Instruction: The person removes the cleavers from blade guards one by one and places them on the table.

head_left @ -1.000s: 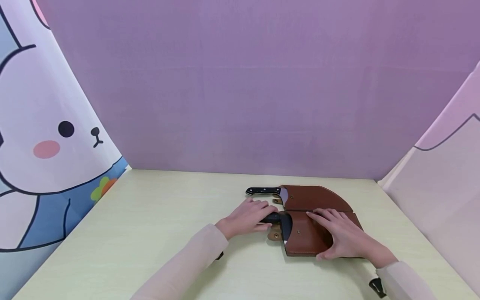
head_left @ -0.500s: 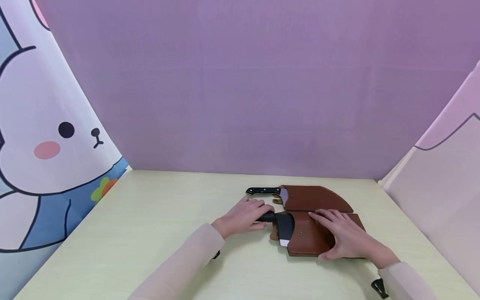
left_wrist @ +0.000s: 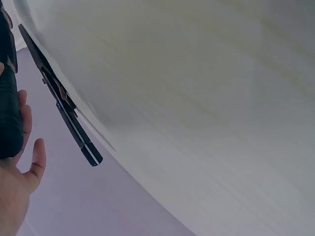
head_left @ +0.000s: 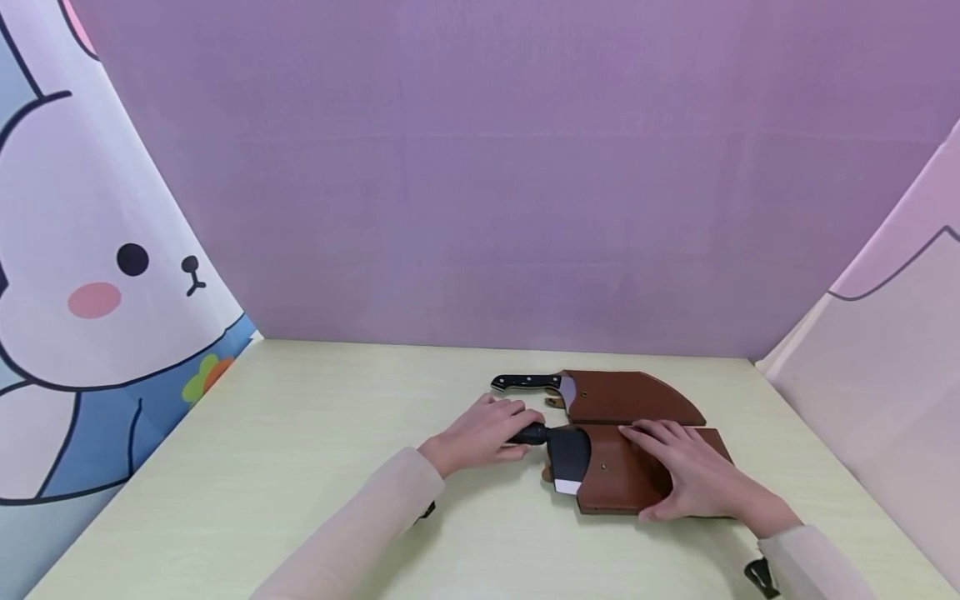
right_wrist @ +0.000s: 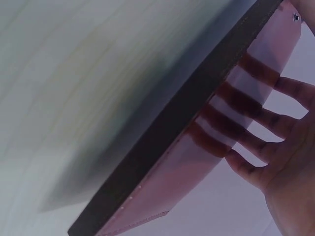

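Note:
My left hand (head_left: 487, 433) grips the black handle (head_left: 529, 433) of a cleaver; the left wrist view shows that handle along the palm. The cleaver's blade (head_left: 567, 458), dark with a bright lower edge, is partly out of a brown leather sheath (head_left: 613, 487) and otherwise hidden inside it. My right hand (head_left: 686, 475) rests on this sheath with fingers spread, the thumb near its front edge. In the right wrist view the fingertips (right_wrist: 235, 153) press on the leather face. Just behind lies a second knife, its black handle (head_left: 527, 381) sticking out of another brown sheath (head_left: 630, 396).
Both sheaths lie on a pale wooden table (head_left: 322, 400). A purple backdrop (head_left: 487, 183) stands behind it, and printed cloth panels (head_left: 90, 350) close off the left and right sides.
My left hand has drawn the cleaver leftward, so more of its blade shows outside the sheath. The right hand and the sheath have shifted slightly right. The second knife has not moved.

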Demonstrator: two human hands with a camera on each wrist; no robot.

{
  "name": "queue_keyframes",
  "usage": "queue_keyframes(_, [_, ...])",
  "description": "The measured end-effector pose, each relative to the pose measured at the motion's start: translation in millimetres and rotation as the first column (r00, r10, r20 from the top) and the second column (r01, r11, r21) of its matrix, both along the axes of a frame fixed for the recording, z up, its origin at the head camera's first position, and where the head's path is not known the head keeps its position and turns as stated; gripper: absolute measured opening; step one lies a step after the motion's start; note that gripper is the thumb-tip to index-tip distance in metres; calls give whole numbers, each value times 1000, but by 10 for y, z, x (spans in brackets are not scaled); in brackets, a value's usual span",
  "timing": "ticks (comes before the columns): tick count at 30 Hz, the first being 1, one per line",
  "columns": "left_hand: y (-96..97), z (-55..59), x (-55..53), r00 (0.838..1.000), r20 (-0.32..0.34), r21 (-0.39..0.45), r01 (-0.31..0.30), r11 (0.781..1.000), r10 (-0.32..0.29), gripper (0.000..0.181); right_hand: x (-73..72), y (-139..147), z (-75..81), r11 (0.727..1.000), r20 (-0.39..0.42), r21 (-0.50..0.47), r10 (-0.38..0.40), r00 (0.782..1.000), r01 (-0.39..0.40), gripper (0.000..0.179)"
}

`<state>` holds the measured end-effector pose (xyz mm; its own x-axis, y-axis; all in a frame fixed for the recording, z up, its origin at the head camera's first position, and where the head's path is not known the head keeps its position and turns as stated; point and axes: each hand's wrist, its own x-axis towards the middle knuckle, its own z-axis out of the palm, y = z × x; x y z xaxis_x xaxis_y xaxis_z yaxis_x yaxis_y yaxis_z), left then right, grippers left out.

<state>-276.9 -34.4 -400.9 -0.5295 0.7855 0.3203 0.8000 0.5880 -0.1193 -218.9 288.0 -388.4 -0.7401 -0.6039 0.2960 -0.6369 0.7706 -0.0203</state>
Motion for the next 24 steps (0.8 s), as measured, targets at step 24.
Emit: queue_keyframes(24, [-149,3,2,1000,19,8,-12,1000,12,39,5,95,-23,999,12,14,-32,999,32,105])
